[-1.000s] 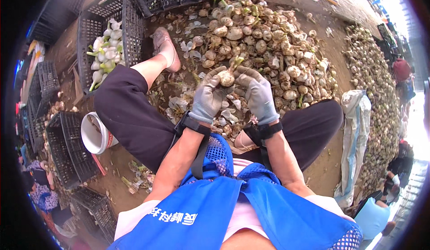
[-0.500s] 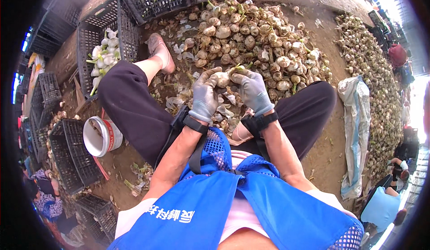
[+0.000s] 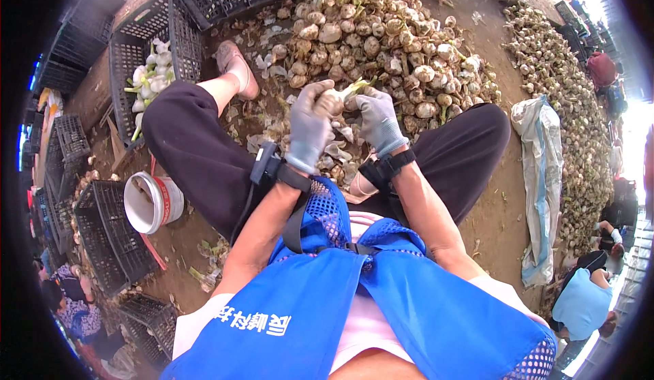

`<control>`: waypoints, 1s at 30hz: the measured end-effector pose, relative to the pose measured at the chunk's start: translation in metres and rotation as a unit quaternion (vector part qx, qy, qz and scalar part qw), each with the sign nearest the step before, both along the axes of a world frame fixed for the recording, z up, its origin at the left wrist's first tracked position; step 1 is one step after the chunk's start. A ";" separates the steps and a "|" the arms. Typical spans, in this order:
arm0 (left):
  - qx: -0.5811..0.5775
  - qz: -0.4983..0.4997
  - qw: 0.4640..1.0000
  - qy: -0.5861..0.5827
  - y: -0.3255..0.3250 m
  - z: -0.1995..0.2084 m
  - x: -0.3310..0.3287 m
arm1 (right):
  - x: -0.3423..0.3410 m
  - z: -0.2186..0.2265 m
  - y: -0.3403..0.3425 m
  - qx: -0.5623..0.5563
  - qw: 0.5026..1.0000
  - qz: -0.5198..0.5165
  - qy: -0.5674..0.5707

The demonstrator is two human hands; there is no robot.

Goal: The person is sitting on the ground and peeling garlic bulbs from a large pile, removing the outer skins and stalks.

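A garlic bulb (image 3: 332, 102) with a short green stem is held between my gloved hands, its stem tilted up to the right. My left hand (image 3: 310, 122) wraps around the bulb from the left. On the other side, the bent fingers of my right hand (image 3: 379, 119) close at the bulb near the stem's base; the fingertips are partly hidden. Just beyond lies a large garlic pile (image 3: 381, 46) of soil-stained bulbs with stem stubs. Loose papery skins (image 3: 337, 154) cover the ground below my hands.
At the upper left, a black crate (image 3: 122, 73) holds cleaner white garlic (image 3: 153, 73). More black crates (image 3: 112, 237) and a white bucket (image 3: 155, 203) stand left. A pale sack (image 3: 538, 189) lies right, beside another long garlic heap (image 3: 579, 128). A person in light blue (image 3: 582, 301) sits lower right.
The bulb has turned, so its stem now points up to the right and shows more. My left hand has risen and rotated around it. The whole view has shifted slightly.
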State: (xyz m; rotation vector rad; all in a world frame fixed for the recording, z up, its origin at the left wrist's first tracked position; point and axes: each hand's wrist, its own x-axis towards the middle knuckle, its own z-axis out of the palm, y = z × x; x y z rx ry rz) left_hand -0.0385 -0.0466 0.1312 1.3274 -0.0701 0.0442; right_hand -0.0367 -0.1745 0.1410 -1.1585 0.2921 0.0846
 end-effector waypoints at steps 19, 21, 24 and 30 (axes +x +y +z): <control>0.284 0.003 0.954 -0.099 -0.004 0.012 0.002 | -0.009 0.006 -0.013 -0.081 0.993 0.086 -0.026; 0.164 0.040 0.982 -0.086 -0.002 0.010 0.002 | -0.008 0.005 -0.004 -0.086 0.989 0.098 -0.067; -0.159 -0.077 0.949 0.261 0.009 0.004 0.006 | -0.009 0.006 0.000 -0.096 0.990 0.092 -0.057; -0.025 -0.123 0.957 0.262 0.010 -0.001 0.015 | -0.004 0.003 -0.012 -0.191 0.976 0.097 -0.038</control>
